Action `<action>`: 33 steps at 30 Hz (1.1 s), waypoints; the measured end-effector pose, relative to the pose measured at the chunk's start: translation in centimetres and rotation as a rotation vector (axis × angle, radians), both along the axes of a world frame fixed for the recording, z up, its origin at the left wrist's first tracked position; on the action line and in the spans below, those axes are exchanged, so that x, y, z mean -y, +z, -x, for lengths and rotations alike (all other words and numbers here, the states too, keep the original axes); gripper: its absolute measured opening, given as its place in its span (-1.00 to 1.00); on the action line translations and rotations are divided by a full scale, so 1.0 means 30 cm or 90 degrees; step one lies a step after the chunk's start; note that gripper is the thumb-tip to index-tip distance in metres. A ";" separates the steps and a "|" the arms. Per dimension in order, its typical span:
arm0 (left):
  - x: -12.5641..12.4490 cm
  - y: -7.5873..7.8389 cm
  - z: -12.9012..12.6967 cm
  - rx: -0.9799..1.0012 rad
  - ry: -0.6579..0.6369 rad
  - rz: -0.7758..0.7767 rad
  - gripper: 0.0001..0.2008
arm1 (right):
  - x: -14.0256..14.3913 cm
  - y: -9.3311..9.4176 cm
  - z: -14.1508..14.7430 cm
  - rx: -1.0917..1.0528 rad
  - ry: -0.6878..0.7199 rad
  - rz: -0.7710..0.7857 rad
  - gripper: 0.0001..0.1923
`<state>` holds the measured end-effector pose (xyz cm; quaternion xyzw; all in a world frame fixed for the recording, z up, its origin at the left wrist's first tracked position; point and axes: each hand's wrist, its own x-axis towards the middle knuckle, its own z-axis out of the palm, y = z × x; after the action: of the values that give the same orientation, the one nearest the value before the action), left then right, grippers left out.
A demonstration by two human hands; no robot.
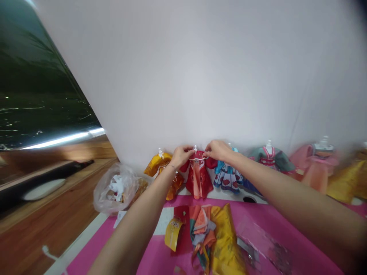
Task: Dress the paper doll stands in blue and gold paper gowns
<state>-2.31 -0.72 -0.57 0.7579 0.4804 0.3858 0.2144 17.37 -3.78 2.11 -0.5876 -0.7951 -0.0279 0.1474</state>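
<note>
A small red doll dress (205, 173) with a peach front panel hangs on a white mini mannequin (195, 148) against the wall. My left hand (182, 156) is at its left shoulder, fingers pinched on the cloth near the neck. At the other shoulder my right hand (218, 150) pinches the collar edge between thumb and forefinger. A yellow doll dress (160, 162) stands just left, partly behind my left wrist. To the right is a blue and white doll dress (228, 177), its top partly covered by my right hand.
Farther right stand a green doll dress (263, 156) and a pink one (314, 172). In front lie yellow cloth (225, 240), orange and grey cloth (202, 225), a yellow tag (172, 233) and clear plastic packaging (265, 244). A clear plastic bag (101, 193) sits at the left.
</note>
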 end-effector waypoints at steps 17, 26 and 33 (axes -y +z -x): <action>0.134 -0.091 0.060 -0.219 0.046 -0.343 -0.71 | 0.081 -0.059 0.034 0.187 0.091 -0.156 -0.73; 0.114 -0.103 0.028 -0.270 0.069 -0.388 -0.86 | 0.071 -0.051 0.009 0.230 0.094 -0.169 -0.71; 0.120 -0.114 0.025 -0.250 0.088 -0.396 -0.89 | 0.071 -0.056 0.004 0.230 0.086 -0.171 -0.70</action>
<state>-3.07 -4.33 -3.99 0.8124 0.4218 0.3739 -0.1492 17.26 -5.91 0.42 -0.4938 -0.8351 -0.2281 0.0814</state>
